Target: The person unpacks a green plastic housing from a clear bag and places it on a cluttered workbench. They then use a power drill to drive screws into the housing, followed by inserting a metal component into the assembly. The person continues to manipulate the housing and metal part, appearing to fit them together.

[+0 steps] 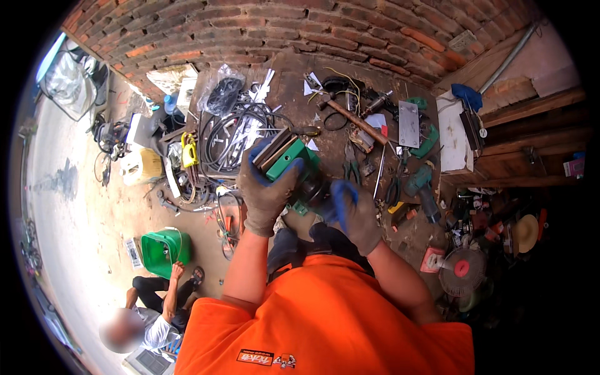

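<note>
My left hand (265, 197), in a brown and blue work glove, is wrapped round a green power tool (289, 157). The tool is tilted up, with a flat layered base on its upper left side and a dark round part at its lower end. Close to that dark end is my right hand (361, 215), gloved the same way. Motion blurs its fingers, and whether they touch the tool is unclear. Beyond the hands, a wooden-handled hammer (356, 120), pliers (352, 165) and a screwdriver (309, 131) lie on the worktable (294, 75).
Coiled cables (225, 147) and white strips cover the table's left part. A green drill (422, 187) and a metal plate (409, 125) lie right. A fan (462, 272) stands lower right. At lower left, a seated person (153, 319) reaches toward a green bucket (164, 250). A brick wall (281, 28) rises behind.
</note>
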Tool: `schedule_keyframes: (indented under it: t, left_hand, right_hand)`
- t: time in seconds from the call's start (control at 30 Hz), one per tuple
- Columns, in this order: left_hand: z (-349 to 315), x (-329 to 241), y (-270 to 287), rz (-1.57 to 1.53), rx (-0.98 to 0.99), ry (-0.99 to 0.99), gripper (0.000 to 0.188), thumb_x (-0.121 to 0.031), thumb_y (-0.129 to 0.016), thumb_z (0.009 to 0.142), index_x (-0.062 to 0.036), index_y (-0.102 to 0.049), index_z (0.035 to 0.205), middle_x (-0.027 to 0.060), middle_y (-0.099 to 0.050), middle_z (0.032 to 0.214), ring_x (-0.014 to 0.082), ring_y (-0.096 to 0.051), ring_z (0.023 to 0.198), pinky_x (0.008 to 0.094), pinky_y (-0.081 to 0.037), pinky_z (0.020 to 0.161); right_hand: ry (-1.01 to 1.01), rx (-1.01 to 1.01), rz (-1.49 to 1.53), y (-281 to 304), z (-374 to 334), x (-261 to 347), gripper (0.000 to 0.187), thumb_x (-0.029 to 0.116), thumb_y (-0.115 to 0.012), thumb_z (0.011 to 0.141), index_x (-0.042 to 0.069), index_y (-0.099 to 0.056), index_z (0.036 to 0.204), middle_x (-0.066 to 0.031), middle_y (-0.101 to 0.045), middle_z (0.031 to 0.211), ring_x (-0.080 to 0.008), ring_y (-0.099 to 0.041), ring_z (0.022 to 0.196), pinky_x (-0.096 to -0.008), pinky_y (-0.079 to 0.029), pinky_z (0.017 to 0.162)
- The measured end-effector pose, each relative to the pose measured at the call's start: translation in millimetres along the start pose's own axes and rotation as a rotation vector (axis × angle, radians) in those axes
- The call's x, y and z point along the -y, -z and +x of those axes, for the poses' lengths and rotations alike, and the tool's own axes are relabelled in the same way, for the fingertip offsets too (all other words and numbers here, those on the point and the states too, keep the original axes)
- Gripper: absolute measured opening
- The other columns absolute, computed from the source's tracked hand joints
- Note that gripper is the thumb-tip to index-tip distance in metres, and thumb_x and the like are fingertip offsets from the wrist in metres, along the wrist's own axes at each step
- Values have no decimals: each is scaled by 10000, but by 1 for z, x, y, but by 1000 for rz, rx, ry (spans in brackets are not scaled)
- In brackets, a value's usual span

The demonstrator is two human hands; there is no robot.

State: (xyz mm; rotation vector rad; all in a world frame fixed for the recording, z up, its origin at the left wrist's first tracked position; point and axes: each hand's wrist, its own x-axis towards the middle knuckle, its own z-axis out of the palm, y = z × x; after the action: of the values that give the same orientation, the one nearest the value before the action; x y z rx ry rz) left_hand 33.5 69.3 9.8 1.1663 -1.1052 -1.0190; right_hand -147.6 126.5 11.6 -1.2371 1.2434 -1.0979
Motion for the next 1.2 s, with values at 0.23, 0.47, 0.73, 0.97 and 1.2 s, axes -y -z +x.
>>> schedule_keyframes:
  t: [0.23,0.47,0.73,0.97,1.2]
  left_hand:
    - [-2,2,-4,44,5,-37,491,-51,-792,805,40,-576,1236,138,-723,1104,187,-693,990,333,-560,896]
    - [2,-4,-11,108,-5,-44,483,-68,-812,803,42,-591,1218,143,-732,1098,181,-697,975,330,-558,885]
    - [0,3,-17,110,-107,-121,475,-101,-839,802,28,-608,1197,133,-734,1071,172,-692,948,322,-552,873]
    - [3,-1,-18,129,-191,-46,516,-147,-857,795,37,-615,1213,136,-748,1049,177,-716,924,321,-563,852]
    - [12,-3,20,68,195,2,849,-171,-923,680,13,-510,1398,130,-659,1265,209,-647,1122,347,-507,995]
  right_hand:
    - [-337,208,389,5,8,0,572,535,-649,968,39,-605,1251,-128,-716,862,-222,-679,606,-334,-540,545]
    - [422,-197,-584,0,27,-9,505,521,-521,1042,40,-651,1126,-79,-671,742,-160,-615,511,-282,-455,446]
    - [366,-37,-565,7,21,8,553,494,-670,954,41,-580,1259,-177,-683,1040,-290,-701,776,-399,-577,674]
    - [-521,173,49,10,37,37,784,492,-786,842,33,-503,1411,-223,-602,1182,-389,-629,1071,-479,-516,944]
    - [578,34,-771,11,36,-9,736,360,-793,859,75,-493,1468,-224,-591,1239,-395,-633,1105,-472,-521,945]
